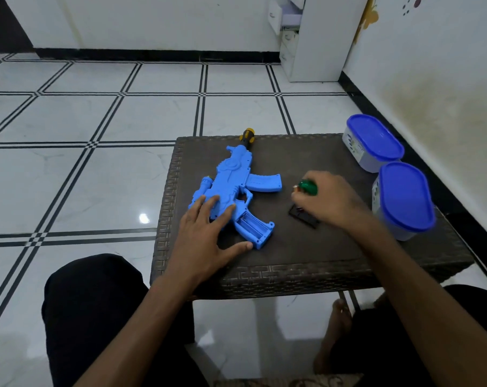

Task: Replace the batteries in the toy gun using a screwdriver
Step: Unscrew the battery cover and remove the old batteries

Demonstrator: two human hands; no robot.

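Left hand: my left hand [206, 233] lies flat at centre frame, fingers spread and straight, pressing on the gun's rear body, thumb beside the grip's end.
Right hand: my right hand [327, 201], right of centre, is curled round a green-handled screwdriver [308, 187]; its tip is hidden under my fingers.
Cover: a small flat dark cover [303, 216] lies just under that hand, on the table.
Gun: the gun [236, 191] is moulded blue plastic, ribbed and ridged, lying on its side at centre; the grip's battery bay [250, 223] is open.
Table: the table [306, 263] is dark brown with a woven-pattern rim.
Tubs: two oval translucent tubs [403, 201] with smooth blue lids stand at the right edge.
Far: a second tool's yellow-and-black handle [247, 136] peeks out past the muzzle.
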